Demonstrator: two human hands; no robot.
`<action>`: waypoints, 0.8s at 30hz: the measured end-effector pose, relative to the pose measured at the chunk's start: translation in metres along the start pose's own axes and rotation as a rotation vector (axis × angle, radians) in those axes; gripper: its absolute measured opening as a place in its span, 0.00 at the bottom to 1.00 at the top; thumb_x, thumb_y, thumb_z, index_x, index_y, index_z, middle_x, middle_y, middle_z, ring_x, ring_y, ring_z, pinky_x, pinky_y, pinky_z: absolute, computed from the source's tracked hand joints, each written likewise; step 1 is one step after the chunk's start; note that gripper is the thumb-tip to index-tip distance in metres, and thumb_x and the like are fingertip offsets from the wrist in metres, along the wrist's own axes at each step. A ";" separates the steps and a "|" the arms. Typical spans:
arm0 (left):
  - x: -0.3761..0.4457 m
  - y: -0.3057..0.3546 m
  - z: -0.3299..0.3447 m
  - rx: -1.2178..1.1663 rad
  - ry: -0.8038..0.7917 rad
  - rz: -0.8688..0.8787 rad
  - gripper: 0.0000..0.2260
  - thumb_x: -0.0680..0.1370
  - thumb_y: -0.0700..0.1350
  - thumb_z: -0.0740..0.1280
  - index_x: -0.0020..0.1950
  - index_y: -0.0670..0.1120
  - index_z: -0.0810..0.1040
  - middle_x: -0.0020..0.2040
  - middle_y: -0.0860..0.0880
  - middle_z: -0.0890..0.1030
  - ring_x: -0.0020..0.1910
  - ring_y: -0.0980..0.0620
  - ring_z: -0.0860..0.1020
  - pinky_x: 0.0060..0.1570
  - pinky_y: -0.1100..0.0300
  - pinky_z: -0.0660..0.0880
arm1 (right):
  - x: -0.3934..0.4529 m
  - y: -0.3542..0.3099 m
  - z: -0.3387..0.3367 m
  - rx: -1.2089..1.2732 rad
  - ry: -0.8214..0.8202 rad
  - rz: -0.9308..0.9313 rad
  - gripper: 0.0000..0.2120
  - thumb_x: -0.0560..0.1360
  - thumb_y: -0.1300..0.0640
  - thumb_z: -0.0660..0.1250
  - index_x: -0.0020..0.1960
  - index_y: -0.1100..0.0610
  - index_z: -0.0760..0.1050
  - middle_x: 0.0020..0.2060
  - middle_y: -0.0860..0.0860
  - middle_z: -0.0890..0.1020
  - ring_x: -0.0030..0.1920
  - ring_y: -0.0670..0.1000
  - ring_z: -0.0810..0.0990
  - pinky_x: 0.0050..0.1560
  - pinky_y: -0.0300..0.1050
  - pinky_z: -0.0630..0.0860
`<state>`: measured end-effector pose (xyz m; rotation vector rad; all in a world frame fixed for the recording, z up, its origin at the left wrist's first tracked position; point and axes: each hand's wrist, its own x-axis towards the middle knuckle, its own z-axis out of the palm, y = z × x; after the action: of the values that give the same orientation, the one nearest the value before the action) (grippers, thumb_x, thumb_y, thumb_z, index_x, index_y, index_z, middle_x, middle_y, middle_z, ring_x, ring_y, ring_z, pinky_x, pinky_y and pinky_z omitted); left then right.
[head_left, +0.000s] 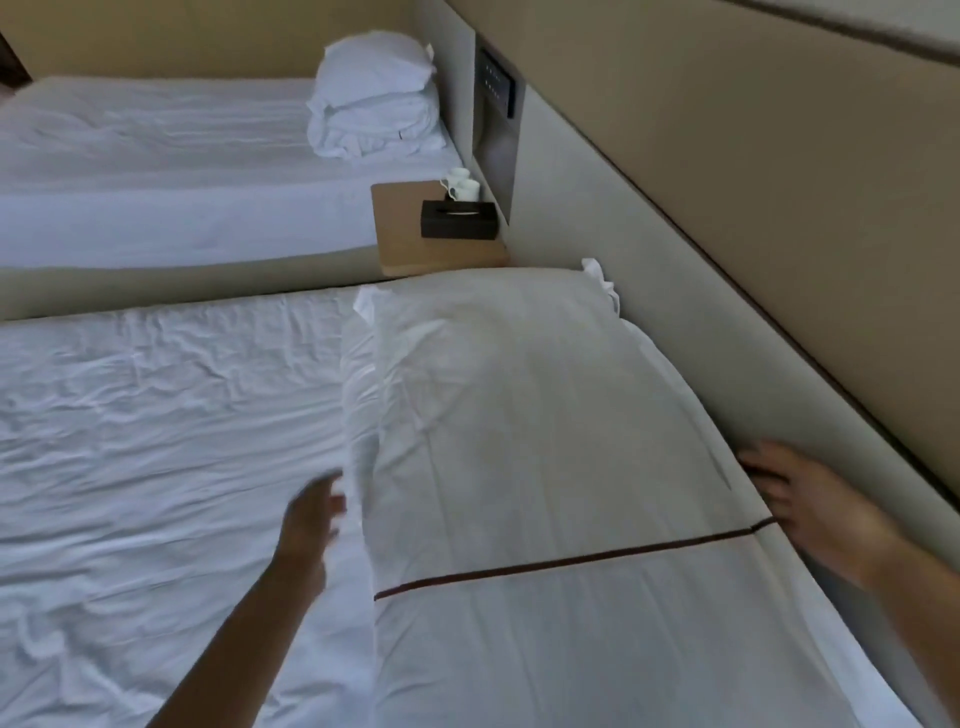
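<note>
Pillow (545, 441) laid flat, not yet squared.
It is flanked by left hand (311, 519) and right hand (815, 504), fingers straight, nothing gripped; sheet (156, 441) is left creased.

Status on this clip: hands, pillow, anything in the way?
Left hand open, blurred, at left edge of pillow. Right hand open at its right edge, beside the headboard. Pillow lies flat on the bed. Nothing seen blocking it.

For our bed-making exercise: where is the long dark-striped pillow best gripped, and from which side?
Likely grip the pillow by its two long edges, left hand and right hand coming from opposite sides: it lies flat, long and soft, so a single grip would let it sag.
</note>
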<state>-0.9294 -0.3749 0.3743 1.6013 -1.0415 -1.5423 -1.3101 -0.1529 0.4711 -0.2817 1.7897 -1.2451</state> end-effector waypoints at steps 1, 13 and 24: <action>-0.001 0.030 0.011 0.021 0.073 0.179 0.11 0.83 0.45 0.58 0.60 0.46 0.78 0.58 0.39 0.78 0.48 0.52 0.76 0.50 0.61 0.72 | -0.007 -0.014 0.015 -0.241 0.187 -0.115 0.13 0.81 0.49 0.60 0.60 0.54 0.77 0.57 0.55 0.81 0.53 0.56 0.81 0.51 0.47 0.73; -0.004 -0.009 0.115 1.488 -0.249 1.003 0.24 0.82 0.60 0.40 0.78 0.63 0.41 0.80 0.58 0.42 0.80 0.54 0.43 0.76 0.45 0.41 | -0.042 0.129 0.144 -1.357 0.139 -0.766 0.28 0.76 0.31 0.56 0.74 0.37 0.65 0.78 0.47 0.62 0.79 0.55 0.59 0.73 0.69 0.55; -0.142 -0.033 0.043 1.411 -0.375 0.620 0.27 0.78 0.58 0.47 0.74 0.53 0.70 0.76 0.49 0.67 0.74 0.45 0.68 0.68 0.41 0.68 | -0.109 0.135 0.090 -1.445 -0.175 -0.498 0.29 0.79 0.36 0.42 0.79 0.40 0.50 0.80 0.47 0.50 0.80 0.52 0.51 0.77 0.62 0.52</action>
<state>-0.9661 -0.2310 0.4070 1.4124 -2.8767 -0.5594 -1.1397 -0.0792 0.4106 -1.6311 2.2110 0.0506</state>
